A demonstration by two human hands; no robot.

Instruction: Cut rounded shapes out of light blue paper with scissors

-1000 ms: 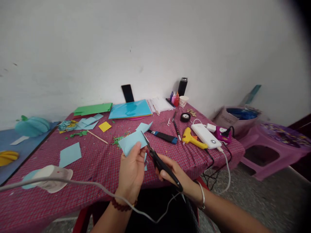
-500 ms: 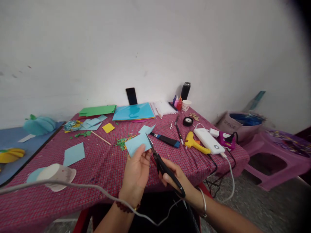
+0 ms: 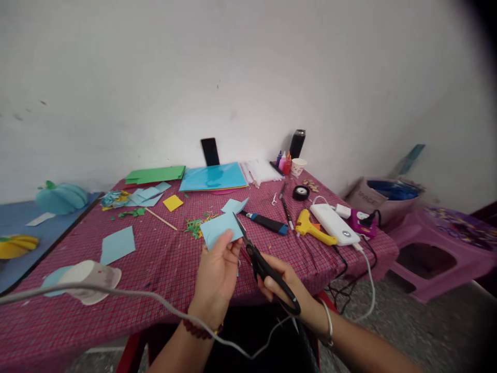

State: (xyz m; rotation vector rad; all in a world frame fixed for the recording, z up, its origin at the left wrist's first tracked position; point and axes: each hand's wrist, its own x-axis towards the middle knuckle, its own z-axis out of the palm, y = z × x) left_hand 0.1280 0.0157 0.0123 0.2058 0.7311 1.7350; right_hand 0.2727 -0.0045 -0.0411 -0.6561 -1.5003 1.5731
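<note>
A piece of light blue paper (image 3: 218,229) is pinched between the thumb and fingers of my left hand (image 3: 220,269), above the front part of the table. My right hand (image 3: 285,280) grips black-handled scissors (image 3: 267,267). Their blades point up and left and meet the right edge of the paper. Just behind the held piece lies another blue scrap (image 3: 235,205); I cannot tell whether the two are joined. Small green and yellow paper shreds (image 3: 194,226) are scattered left of the held paper. A box cutter (image 3: 266,223) rests beyond the scissors.
A yellow glue gun (image 3: 313,228) and a white power bank (image 3: 334,224) lie on the right, with cables hanging off the table edge. A grey cable (image 3: 155,299) crosses in front of my left wrist. An overturned paper cup (image 3: 91,280) sits at left, near a blue sheet (image 3: 118,245).
My right hand and the scissor handles have shifted slightly right and down. The left hand still holds the paper in nearly the same place.
</note>
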